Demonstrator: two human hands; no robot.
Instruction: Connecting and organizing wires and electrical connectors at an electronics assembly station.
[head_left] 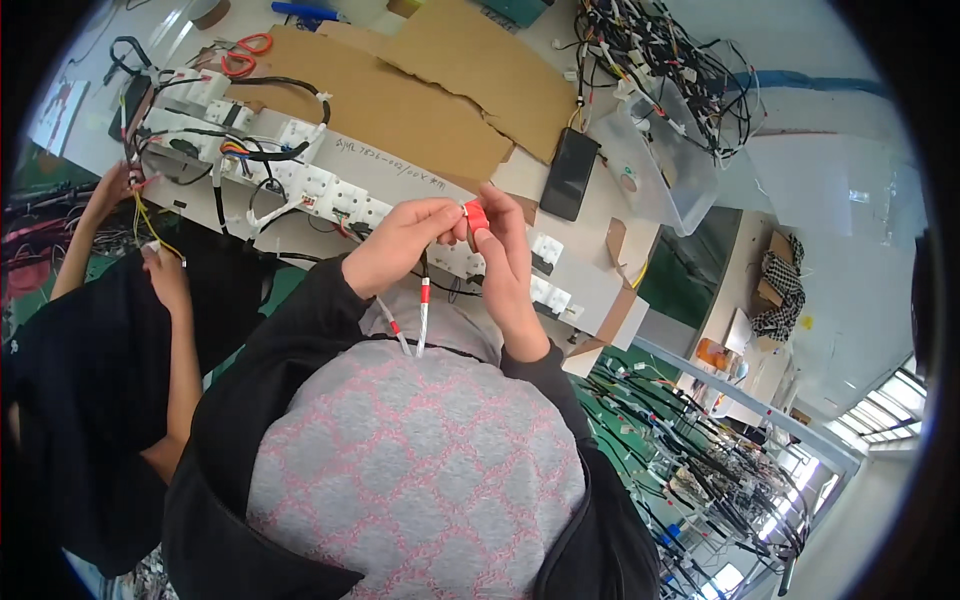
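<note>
- The left hand [408, 238] is found with thumb and forefinger pinched together on the left edge of a red tape [478, 214]; the fine detail between the fingertips is hidden.
- The right hand [506, 265] is found closed on the same tape, which is held between thumb and fingers. The two hands are nearly together, raised over a long pale board [400, 172].
- Two pale cables [423, 318] with red bands are noted below the hands, converging in front of the grey and pink shirt [415, 460].
- White sockets [318, 190] are lined along the board, some wired. Its right end is seen well beyond the right hand, near the table edge.
- Torn cardboard [400, 110] is laid along the board's far edge; a black phone [573, 175] is placed just beside its right edge.
- A clear box [665, 160] is tilted right of the phone, with tangled wires [660, 65] heaped over its far side.
- Red scissors [243, 56] are laid at the cardboard's left edge, well apart from both hands.
- Room to the left is bounded by a co-worker [100, 370], by whom wires [150, 220] are held at the board's left end.
- Hanging cables [690, 470] are observed at lower right, beyond the right sleeve.
</note>
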